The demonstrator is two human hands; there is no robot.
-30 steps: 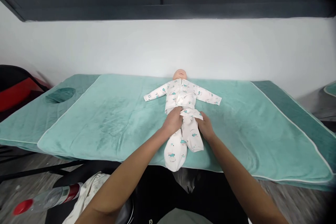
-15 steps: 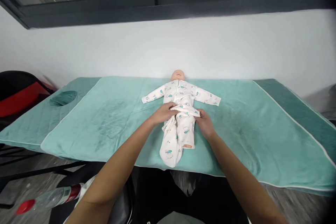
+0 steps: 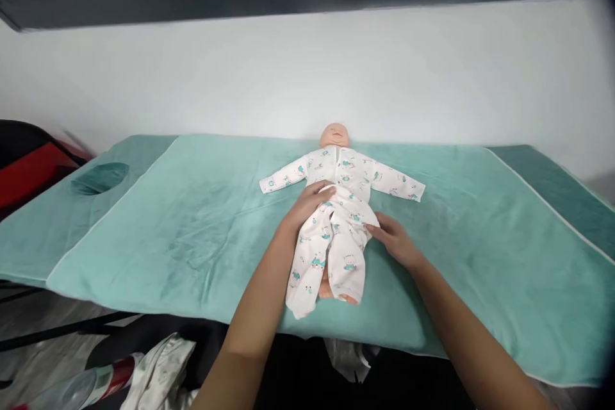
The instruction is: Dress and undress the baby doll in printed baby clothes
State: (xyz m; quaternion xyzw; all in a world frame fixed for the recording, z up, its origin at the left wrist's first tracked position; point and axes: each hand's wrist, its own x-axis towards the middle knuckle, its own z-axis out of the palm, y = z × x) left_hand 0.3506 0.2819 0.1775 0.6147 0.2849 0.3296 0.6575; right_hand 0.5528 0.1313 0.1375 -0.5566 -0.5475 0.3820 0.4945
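Note:
A baby doll [image 3: 334, 134] lies on its back, head toward the wall, in a white printed top [image 3: 353, 170] with both sleeves spread out. White printed baby trousers [image 3: 348, 221] cover its lower body. My left hand [image 3: 307, 204] is closed at the waistband on the left side, its fingertips on the cloth. At the opposite hip, my right hand [image 3: 394, 241] pinches the trousers' edge between thumb and fingers. The left trouser leg hangs flat past the foot. Bits of the doll's feet show between the legs and at the right cuff.
A green padded bed [image 3: 158, 237] with a face hole [image 3: 100, 178] stands against a white wall [image 3: 230, 83]. A red and black chair [image 3: 29, 170] is at the left. Below the bed's front edge are a plastic bottle [image 3: 91, 384] and a printed cloth [image 3: 161, 371].
The trousers' bunched waist has been drawn up and smoothed over the doll's lower belly. My right hand has moved down to the hip side. The view has tilted down and come closer.

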